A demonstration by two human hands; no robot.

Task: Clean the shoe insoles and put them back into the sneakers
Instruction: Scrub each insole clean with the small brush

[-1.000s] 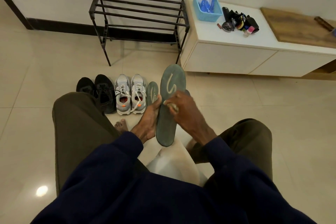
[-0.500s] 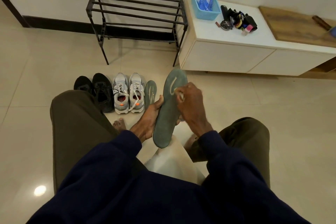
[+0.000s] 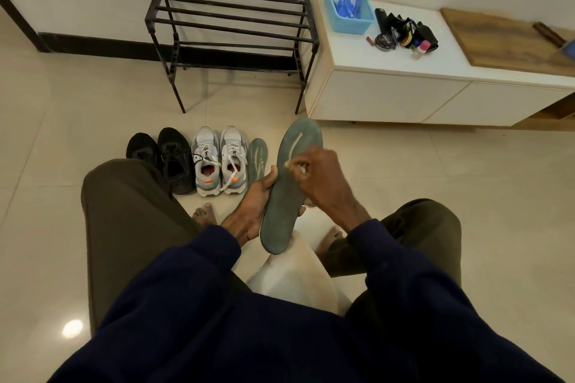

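I hold a grey-green insole (image 3: 281, 205) upright between my knees. My left hand (image 3: 252, 208) grips its left edge from behind, thumb on the front. My right hand (image 3: 323, 180) is closed on a small pale cloth (image 3: 298, 168) pressed against the insole's upper half, near its pale logo. A second matching insole (image 3: 257, 156) lies on the floor beside a pair of grey sneakers (image 3: 219, 160) with white laces and orange inside.
A pair of black shoes (image 3: 165, 157) stands left of the sneakers. Behind them is a black metal shoe rack (image 3: 231, 28). A white low cabinet (image 3: 404, 84) at right carries a blue basket (image 3: 348, 9) and shoe-care items (image 3: 404, 34). A white cloth (image 3: 295, 274) lies between my legs.
My right hand with the cloth has rubbed up the insole from its middle and come back down slightly. The insole's tip has tilted a little to the right.
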